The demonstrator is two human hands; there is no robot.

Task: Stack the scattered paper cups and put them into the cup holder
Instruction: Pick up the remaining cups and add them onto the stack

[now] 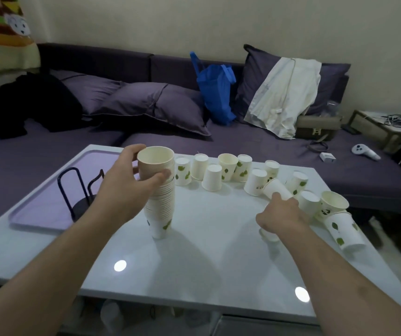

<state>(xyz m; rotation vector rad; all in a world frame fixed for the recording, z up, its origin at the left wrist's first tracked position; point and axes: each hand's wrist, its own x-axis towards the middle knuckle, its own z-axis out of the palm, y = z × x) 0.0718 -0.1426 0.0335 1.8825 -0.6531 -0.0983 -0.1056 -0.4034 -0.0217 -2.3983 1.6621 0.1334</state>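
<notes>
While the left hand [126, 180] wraps thumb and fingers around the upper rim of the tall stack of paper cups [159, 192], which stands upright on the white table [194, 275], the right hand [281, 212] closes on a single tipped cup [275, 189] among the loose cups [221, 169] scattered along the far and right edges of the table. The cups look thin-walled and very light, so a firm squeeze would likely dent them; a gentle hold near the stiffer rolled rim seems safest. The stack appears top-heavy and leans slightly, so it probably needs steadying near the top and the base when moved. The black wire cup holder [78, 190] stands empty on the lilac tray [37, 214], just left of the stack.
</notes>
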